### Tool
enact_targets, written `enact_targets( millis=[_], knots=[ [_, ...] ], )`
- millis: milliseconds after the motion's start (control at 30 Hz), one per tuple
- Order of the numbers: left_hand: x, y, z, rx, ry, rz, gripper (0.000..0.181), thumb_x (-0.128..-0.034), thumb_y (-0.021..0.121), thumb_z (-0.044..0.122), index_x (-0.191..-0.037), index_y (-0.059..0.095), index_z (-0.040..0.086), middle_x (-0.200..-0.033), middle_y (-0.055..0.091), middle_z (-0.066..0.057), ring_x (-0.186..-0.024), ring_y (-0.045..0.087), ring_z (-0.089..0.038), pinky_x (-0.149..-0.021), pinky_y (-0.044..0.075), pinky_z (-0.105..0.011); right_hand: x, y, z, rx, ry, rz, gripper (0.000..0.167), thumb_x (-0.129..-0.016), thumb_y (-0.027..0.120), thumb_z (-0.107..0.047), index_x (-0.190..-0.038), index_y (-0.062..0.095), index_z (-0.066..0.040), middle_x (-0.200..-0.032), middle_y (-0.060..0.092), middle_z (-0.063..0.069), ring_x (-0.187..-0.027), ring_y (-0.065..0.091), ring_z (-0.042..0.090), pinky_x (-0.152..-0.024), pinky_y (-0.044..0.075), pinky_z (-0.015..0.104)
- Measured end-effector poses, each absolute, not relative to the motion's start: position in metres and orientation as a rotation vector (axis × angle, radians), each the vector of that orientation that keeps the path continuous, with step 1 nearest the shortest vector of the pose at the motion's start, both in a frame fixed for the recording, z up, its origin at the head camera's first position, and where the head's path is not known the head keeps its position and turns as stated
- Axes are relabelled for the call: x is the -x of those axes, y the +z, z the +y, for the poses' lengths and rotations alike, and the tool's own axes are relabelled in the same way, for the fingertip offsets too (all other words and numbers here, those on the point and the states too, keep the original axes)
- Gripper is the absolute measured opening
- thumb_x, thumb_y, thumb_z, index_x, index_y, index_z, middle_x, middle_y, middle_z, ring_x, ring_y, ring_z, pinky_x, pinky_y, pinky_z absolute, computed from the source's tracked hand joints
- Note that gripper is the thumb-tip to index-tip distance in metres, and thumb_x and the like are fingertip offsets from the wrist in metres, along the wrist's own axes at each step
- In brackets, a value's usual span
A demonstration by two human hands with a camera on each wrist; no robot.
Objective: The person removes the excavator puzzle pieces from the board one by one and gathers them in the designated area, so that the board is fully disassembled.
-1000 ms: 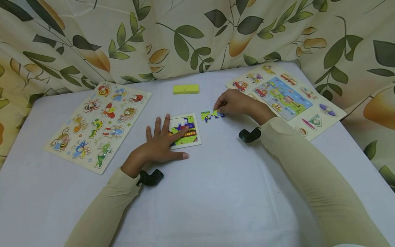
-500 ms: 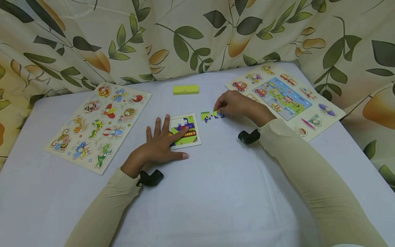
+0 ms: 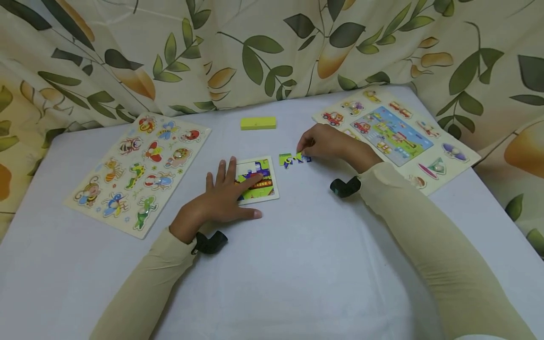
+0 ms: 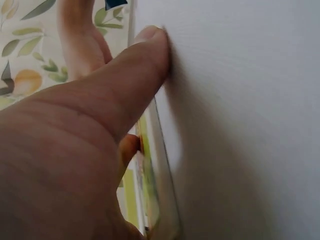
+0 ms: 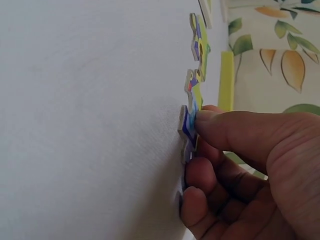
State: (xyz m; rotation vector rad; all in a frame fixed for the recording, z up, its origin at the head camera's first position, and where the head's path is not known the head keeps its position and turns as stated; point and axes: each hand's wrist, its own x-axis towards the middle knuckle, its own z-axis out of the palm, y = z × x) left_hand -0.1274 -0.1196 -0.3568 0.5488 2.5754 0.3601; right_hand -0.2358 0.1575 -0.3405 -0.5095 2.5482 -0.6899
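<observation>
A small framed puzzle [image 3: 264, 192] lies flat on the table, showing a colourful vehicle picture. My left hand [image 3: 218, 200] rests spread over its left part, index finger on the picture and thumb on the table beside the frame; the left wrist view shows that thumb [image 4: 135, 70] along the frame's edge [image 4: 167, 180]. To the right, loose jigsaw pieces [image 3: 285, 160] lie in a short row. My right hand [image 3: 325, 144] pinches a piece at the row's right end; in the right wrist view, thumb and curled fingers of the hand [image 5: 240, 165] are around that blue and green piece [image 5: 189, 122].
A board with insect pictures [image 3: 127, 174] lies at the left, and a board with vehicle pictures [image 3: 397, 137] at the right, behind my right forearm. A yellow-green block [image 3: 258, 123] lies behind the framed puzzle. A leaf-patterned curtain [image 3: 255, 56] hangs along the table's back edge.
The whole head view has shifted slightly to the right. Both hands keep their places on the framed puzzle and at the loose pieces.
</observation>
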Motion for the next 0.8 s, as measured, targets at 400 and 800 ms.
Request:
enact_targets(
  millis=[400, 800],
  knots=[
    [0.130, -0.346, -0.102, -0.628, 0.371, 2.544, 0.098, -0.0773, 0.064, 0.071, -0.155, 0.013, 0.042, -0.156, -0.029, -0.015, -0.140, -0.028, -0.038, -0.104, -0.017, -0.063, 0.238, -0.336, 0.162, 0.535, -0.648, 2.546, 0.022, -0.100, 0.055, -0.015, -0.111, 0.070, -0.003, -0.097, 0.066, 0.009, -0.087, 0.053, 0.023, -0.079, 0.043, 0.037],
    [0.133, -0.351, -0.104, -0.624, 0.328, 2.517, 0.099, -0.0748, 0.060, 0.077, -0.154, 0.009, 0.045, -0.155, -0.032, -0.013, -0.137, -0.031, -0.041, -0.105, -0.012, -0.067, 0.240, -0.318, 0.137, 0.618, -0.711, 2.616, 0.025, -0.099, 0.053, -0.014, -0.113, 0.071, -0.004, -0.105, 0.068, 0.009, -0.087, 0.053, 0.022, -0.077, 0.042, 0.035]
  ],
)
